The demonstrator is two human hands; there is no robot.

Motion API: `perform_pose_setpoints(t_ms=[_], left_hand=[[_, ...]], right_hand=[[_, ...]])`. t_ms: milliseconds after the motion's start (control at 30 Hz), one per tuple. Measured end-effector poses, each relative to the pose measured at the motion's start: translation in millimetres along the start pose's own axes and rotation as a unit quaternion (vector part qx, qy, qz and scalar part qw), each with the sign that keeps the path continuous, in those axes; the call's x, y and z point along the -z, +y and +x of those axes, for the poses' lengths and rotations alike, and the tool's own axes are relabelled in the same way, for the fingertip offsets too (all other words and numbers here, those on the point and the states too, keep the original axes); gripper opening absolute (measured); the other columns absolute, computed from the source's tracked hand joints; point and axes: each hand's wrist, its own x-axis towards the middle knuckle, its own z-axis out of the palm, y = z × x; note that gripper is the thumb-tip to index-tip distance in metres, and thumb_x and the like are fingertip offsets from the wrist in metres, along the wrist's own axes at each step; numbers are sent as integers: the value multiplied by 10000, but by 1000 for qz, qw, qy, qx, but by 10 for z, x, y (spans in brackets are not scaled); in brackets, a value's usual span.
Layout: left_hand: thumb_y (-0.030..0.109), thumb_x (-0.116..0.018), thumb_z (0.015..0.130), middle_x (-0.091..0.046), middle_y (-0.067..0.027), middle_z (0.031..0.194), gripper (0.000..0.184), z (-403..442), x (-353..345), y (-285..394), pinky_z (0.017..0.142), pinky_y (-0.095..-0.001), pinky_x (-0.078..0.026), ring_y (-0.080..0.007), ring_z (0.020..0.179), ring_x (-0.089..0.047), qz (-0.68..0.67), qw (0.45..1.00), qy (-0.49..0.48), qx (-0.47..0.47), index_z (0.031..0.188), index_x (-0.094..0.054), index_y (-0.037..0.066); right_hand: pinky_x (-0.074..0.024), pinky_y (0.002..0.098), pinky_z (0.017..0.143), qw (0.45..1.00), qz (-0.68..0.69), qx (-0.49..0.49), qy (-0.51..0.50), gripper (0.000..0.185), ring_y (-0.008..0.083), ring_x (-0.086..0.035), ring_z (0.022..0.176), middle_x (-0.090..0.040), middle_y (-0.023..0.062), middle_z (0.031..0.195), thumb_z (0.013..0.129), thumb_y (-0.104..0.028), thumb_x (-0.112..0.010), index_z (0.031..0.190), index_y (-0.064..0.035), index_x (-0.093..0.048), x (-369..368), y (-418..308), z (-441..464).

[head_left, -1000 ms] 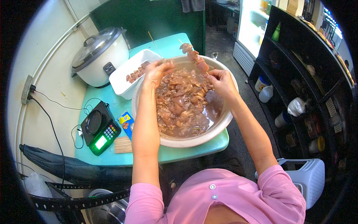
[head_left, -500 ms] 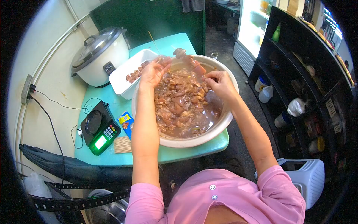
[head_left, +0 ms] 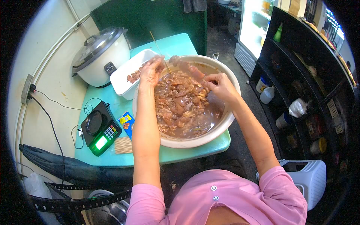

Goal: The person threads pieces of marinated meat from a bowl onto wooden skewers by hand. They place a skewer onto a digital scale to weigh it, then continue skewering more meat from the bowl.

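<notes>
A wide pale basin (head_left: 199, 143) holds a heap of raw sliced meat (head_left: 182, 101) in cloudy liquid. Over its far right side, my right hand (head_left: 222, 86) is closed in a pinch at the near end of a skewer of meat (head_left: 195, 71); the far end is blurred. My left hand (head_left: 152, 71) is raised at the basin's left rim, fingers parted and bent, and I see nothing in it. Just beside those fingers, a thin bamboo stick (head_left: 157, 44) leans up from the meat. A white tray (head_left: 122, 80) with meat skewers stands left of the basin, partly hidden by my left hand.
On the turquoise table (head_left: 180, 42) are a rice cooker (head_left: 98, 56), a digital scale (head_left: 101, 125), a bundle of bamboo sticks (head_left: 123, 145) and a blue-yellow packet (head_left: 126, 122). Black shelves (head_left: 288, 75) rise at the right, beside a grey-blue plastic chair (head_left: 311, 180).
My left hand has shifted slightly left and turned, fingers now pointing up, away from the skewer's far end. The skewer in my right hand has tipped slightly lower.
</notes>
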Motion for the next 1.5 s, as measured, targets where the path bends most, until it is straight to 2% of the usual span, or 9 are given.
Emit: perform_pose_setpoints(t_ms=[67, 300, 400, 567, 600, 667, 867, 1167, 1500], left_hand=[[49, -653, 797, -645, -34, 980, 258, 28, 18, 15, 689, -265, -475, -127, 882, -596, -2, 1000, 4, -8, 1035, -564, 94], [73, -688, 771, -649, 2, 958, 243, 16, 18, 38, 657, -245, -445, -103, 867, -589, -20, 998, 46, -31, 986, -592, 135], [133, -670, 805, -650, 3, 1018, 232, 21, 17, 41, 657, -218, -403, -88, 902, -583, -10, 998, 64, -28, 1023, -592, 155], [165, -673, 806, -650, 29, 950, 184, 59, 68, 32, 602, -214, -378, -78, 857, -575, 0, 998, 58, -15, 984, -627, 174], [165, -673, 806, -650, 29, 950, 184, 52, 63, 34, 602, -214, -378, -78, 857, -575, 0, 998, 58, -15, 984, -627, 174], [117, -700, 770, -647, 24, 919, 238, 34, 55, 38, 646, -243, -462, -103, 800, -571, -49, 998, 50, 1, 980, -597, 160], [116, -690, 777, -640, -20, 916, 233, 31, 48, 24, 758, -311, -524, -132, 823, -583, -75, 997, 15, -15, 990, -596, 103], [30, -666, 777, -645, -79, 949, 261, 50, 25, 13, 753, -325, -532, -191, 892, -621, -85, 996, 32, -14, 1015, -564, 61], [-12, -651, 770, -630, -85, 920, 260, 136, 8, -102, 722, -333, -541, -220, 866, -631, -82, 994, 33, -59, 992, -530, 49]], right_hand=[[-474, 331, 650, 999, 40, -19, 1, 182, 188, -620, 669, -648, 152, 716, 760, -106, -600, 871, 20, -671, -25, 9, -11], [-453, 330, 598, 998, 36, 18, -45, 153, 176, -587, 614, -625, 141, 665, 755, -97, -609, 834, 23, -661, -26, 45, 7], [-453, 335, 602, 998, 24, 37, -47, 154, 184, -590, 619, -622, 143, 664, 749, -99, -619, 828, 28, -656, -28, 41, -2], [-454, 350, 608, 998, 16, 28, -50, 161, 224, -603, 626, -622, 169, 677, 745, -105, -619, 828, 28, -655, -17, -3, -11], [-454, 350, 608, 998, 16, 28, -50, 161, 224, -603, 626, -622, 169, 677, 745, -105, -619, 828, 28, -655, -16, -4, -10], [-455, 351, 608, 998, 10, 25, -54, 159, 230, -604, 627, -623, 176, 680, 747, -108, -615, 825, 24, -658, -12, -6, -8], [-463, 350, 621, 998, 13, 3, -58, 163, 230, -615, 644, -634, 176, 693, 740, -99, -600, 831, 20, -664, -21, 24, 2], [-480, 350, 706, 999, -4, 22, -48, 203, 267, -638, 734, -650, 206, 783, 734, -104, -604, 891, 6, -672, -43, 120, 30], [-471, 362, 699, 999, -10, -8, -52, 190, 266, -632, 717, -644, 200, 758, 733, -124, -626, 863, 5, -675, -5, -40, -9]])
